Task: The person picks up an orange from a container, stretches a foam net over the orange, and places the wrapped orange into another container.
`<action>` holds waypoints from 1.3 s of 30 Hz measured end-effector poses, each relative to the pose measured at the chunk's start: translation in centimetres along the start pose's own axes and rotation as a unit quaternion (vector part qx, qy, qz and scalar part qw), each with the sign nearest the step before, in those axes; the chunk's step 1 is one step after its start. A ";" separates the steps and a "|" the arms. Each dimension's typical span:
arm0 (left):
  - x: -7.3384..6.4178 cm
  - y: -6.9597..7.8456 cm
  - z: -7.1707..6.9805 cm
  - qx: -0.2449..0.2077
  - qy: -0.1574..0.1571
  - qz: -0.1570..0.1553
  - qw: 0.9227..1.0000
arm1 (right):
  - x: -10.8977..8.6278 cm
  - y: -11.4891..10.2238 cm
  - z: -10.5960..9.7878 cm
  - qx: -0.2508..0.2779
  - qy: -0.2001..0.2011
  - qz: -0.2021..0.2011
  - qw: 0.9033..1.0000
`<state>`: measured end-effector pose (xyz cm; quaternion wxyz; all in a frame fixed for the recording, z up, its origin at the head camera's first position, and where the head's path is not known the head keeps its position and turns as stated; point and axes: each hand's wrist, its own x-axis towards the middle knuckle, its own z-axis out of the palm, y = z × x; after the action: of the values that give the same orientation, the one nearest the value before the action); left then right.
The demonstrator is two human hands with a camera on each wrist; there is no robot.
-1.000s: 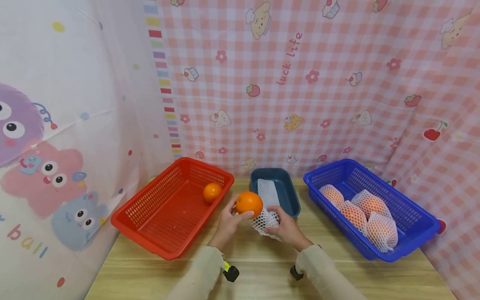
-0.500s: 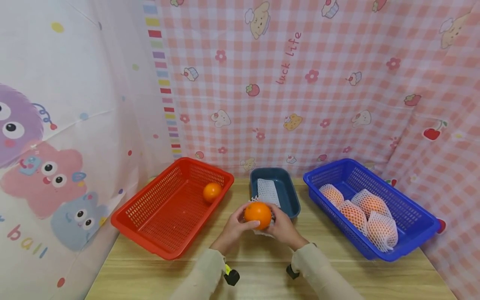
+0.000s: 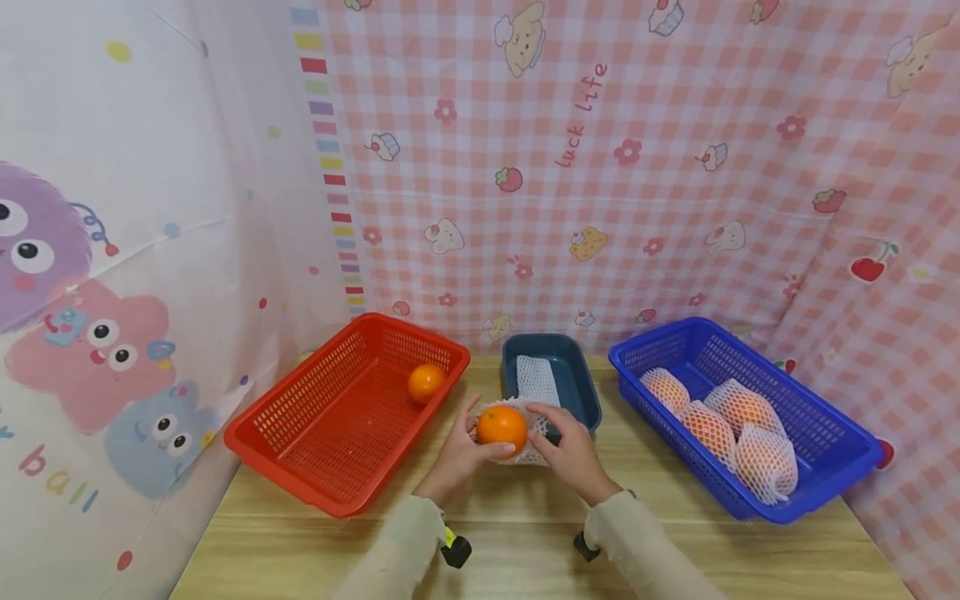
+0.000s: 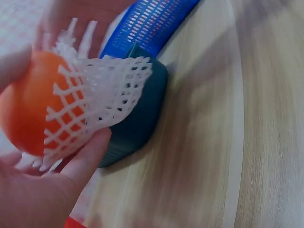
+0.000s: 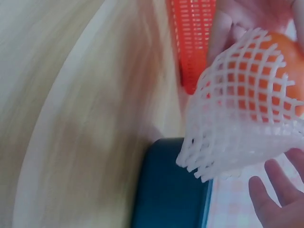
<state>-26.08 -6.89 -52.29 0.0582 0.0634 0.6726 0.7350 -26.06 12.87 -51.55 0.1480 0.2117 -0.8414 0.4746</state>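
Note:
An orange (image 3: 502,430) is partly inside a white foam net sleeve (image 5: 223,123), whose loose end flares out past the fruit. My left hand (image 3: 459,454) holds the orange, its fingers and thumb around the fruit and the net's edge. Just right of the fruit, my right hand (image 3: 568,450) has its fingers spread beside the sleeve; in the right wrist view those fingertips stand apart from the mesh. Behind the hands, a dark teal bin (image 3: 583,392) contains more flat white net sleeves (image 3: 536,379).
On the left stands a red basket (image 3: 300,487) with another orange (image 3: 426,383) in it. A blue basket (image 3: 817,500) at the right holds several oranges in nets (image 3: 765,462). Wooden tabletop (image 3: 525,550) lies below, and patterned curtains (image 3: 480,200) hang behind.
The orange has gone from beside the net, in front of it, into the sleeve's mouth. My right hand gripped the net earlier; now its fingers are spread beside it.

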 end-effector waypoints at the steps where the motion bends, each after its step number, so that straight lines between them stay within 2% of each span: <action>1: 0.1 -0.1 0.0 0.019 0.010 0.003 1.000 | 0.0 -0.2 0.0 -0.002 0.003 -0.011 1.000; 3: 0.1 -0.3 0.1 0.051 0.027 0.002 0.998 | 0.0 -0.7 0.2 -0.006 0.003 -0.033 0.999; 7: 0.1 -0.3 0.2 0.104 0.043 0.013 0.994 | -0.2 -1.5 0.6 -0.015 -0.014 -0.079 0.997; 11: 0.1 -0.2 0.0 0.130 0.047 0.034 0.990 | -0.4 -2.0 0.9 -0.001 -0.026 -0.102 0.994; 13: 0.0 -0.1 -0.1 0.130 0.047 0.040 0.990 | -0.3 -2.1 1.0 0.016 -0.022 -0.097 0.995; 18: -0.1 -0.2 -0.3 0.095 0.039 0.036 0.994 | 0.1 -2.1 1.2 0.052 0.007 -0.060 0.997; 20: -0.1 -0.3 -0.3 0.078 0.038 0.036 0.996 | 0.3 -2.2 1.3 0.055 0.016 -0.046 0.997; 23: -0.2 -0.4 -0.4 0.079 0.046 0.041 0.995 | 0.5 -2.3 1.4 0.047 0.028 -0.026 0.998; 30: -0.4 -0.1 -0.3 0.082 0.048 0.078 0.992 | 0.8 -2.4 1.9 0.047 0.080 -0.006 0.996; 32: -0.4 -0.2 -0.2 0.082 0.052 0.084 0.992 | 0.9 -2.3 2.1 0.036 0.101 -0.020 0.994; 35: -0.5 -0.2 -0.1 0.067 0.058 0.087 0.992 | 0.9 -2.1 2.3 -0.010 0.121 -0.061 0.991; 39: -0.4 -0.2 0.0 0.075 0.075 0.100 0.989 | 0.5 -2.0 2.8 -0.060 0.132 -0.117 0.983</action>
<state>-25.69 -6.92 -52.53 -0.0705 0.0794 0.7185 0.6874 -25.68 9.42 -51.28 0.3246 0.2348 -0.8107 0.4270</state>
